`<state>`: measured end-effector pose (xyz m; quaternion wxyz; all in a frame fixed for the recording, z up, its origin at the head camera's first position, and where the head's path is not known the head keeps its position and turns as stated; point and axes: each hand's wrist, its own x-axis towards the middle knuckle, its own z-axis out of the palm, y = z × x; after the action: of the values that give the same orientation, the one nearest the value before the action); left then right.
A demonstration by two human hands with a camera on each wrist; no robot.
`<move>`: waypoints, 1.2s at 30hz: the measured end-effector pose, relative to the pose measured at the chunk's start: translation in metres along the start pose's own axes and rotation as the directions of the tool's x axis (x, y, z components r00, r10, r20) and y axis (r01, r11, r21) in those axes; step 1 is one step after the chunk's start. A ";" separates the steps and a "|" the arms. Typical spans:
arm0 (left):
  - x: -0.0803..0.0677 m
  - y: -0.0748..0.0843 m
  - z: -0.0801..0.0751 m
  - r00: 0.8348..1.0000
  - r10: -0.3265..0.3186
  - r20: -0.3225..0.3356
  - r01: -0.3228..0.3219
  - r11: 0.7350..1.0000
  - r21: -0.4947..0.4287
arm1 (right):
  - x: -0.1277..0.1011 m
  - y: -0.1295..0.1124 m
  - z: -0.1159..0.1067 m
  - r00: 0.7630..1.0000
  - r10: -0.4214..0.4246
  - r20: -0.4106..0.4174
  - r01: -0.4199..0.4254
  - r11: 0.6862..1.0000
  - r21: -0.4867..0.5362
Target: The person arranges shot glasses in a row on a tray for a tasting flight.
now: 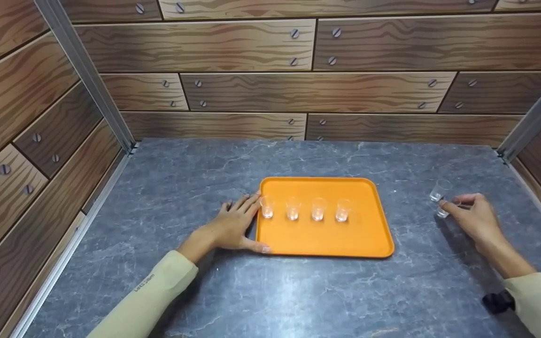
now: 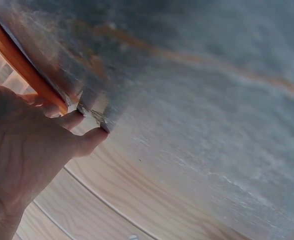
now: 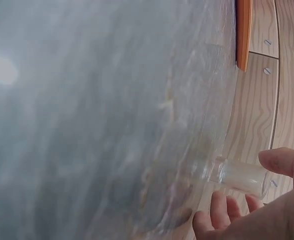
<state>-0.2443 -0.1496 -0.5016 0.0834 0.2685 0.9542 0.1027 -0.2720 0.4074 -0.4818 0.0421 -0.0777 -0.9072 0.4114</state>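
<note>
1. Orange tray [image 1: 374, 239] carries four small clear glasses in a row; left hand [image 1: 233, 225] lies flat against its left edge, fingers [image 1: 247, 203] straight, thumb at the near corner, gripping nothing.
2. Right hand [image 1: 475, 218] is well right of the tray, fingertips closing round a clear glass [image 1: 443, 212] on the grey table [image 1: 204, 291]; grasp looks loose, not lifted.
3. Second loose glass [image 1: 439, 190] stands just beyond those fingertips.
4. Step, likely: pickup of glass five. Next calls for a firm pinch, upright carry, placement right of the row.
</note>
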 end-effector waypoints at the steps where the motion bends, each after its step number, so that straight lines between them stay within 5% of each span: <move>1: 0.000 0.000 0.000 1.000 -0.002 0.003 0.002 1.000 0.001 | -0.001 -0.001 0.000 1.000 0.003 0.003 -0.003 1.000 0.012; 12: 0.000 -0.001 0.001 1.000 -0.007 0.002 0.007 1.000 0.014 | -0.011 -0.011 0.008 0.999 -0.043 -0.025 0.048 0.974 0.221; 14: 0.000 -0.001 0.000 1.000 -0.006 -0.001 0.006 1.000 0.010 | -0.012 -0.014 0.011 0.998 -0.055 -0.036 0.063 0.942 0.329; 19: 0.000 -0.001 0.000 1.000 -0.004 0.004 0.004 1.000 0.001 | -0.014 -0.018 0.015 0.996 -0.079 -0.040 0.087 0.796 0.599; 23: 0.000 0.000 0.001 1.000 -0.002 0.004 0.002 1.000 -0.003 | -0.015 -0.021 0.019 0.993 -0.106 -0.052 0.115 0.752 0.650; 26: 0.000 0.000 0.001 1.000 -0.002 -0.002 0.002 1.000 -0.001 | -0.015 -0.024 0.023 0.990 -0.123 -0.068 0.137 0.744 0.653; 36: 0.000 0.001 0.000 1.000 -0.008 0.014 0.008 1.000 -0.025 | -0.023 -0.035 0.033 0.979 -0.187 -0.079 0.200 0.812 0.548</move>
<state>-0.2441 -0.1488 -0.5015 0.0937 0.2643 0.9533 0.1126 -0.2579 0.3564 -0.4777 0.1140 0.0260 -0.7520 0.6488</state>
